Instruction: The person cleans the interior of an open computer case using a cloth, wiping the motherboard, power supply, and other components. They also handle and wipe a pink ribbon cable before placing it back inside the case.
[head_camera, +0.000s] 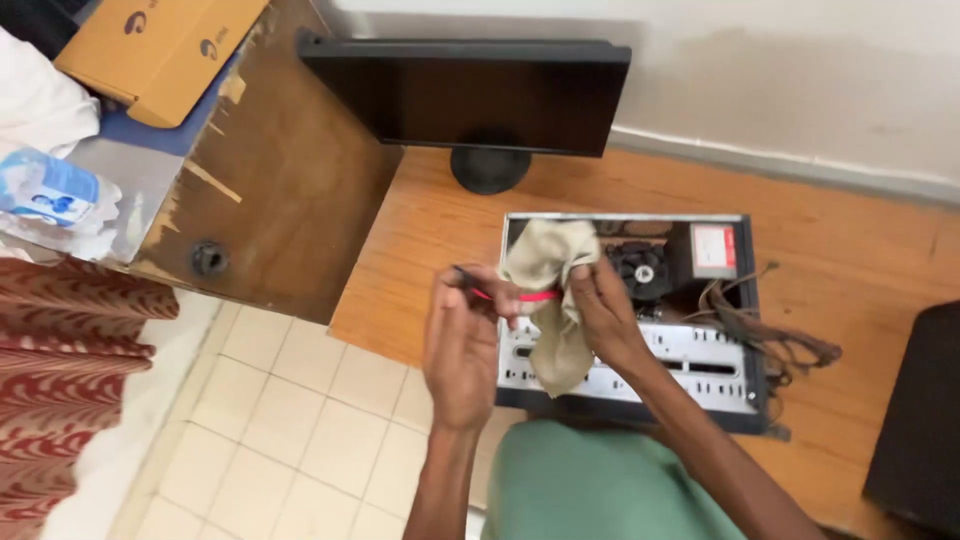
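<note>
- Nearest me, my left hand (462, 345) pinches one end of a thin red cable (520, 296), fingers pressed together
- My right hand (605, 310) grips a beige cloth (552, 300) bunched around the same cable, fingers curled closed
- Both hover over the near left corner of an open computer case (700, 365) lying flat on a wooden desk (850, 250)
- Beyond the case stands a dark monitor (470, 90)

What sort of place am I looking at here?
Probably a home or small room used as a makeshift computer repair spot. An opened desktop computer case lies on a wooden table beside a monitor against the wall, with a tiled floor and a cardboard box nearby.
</note>
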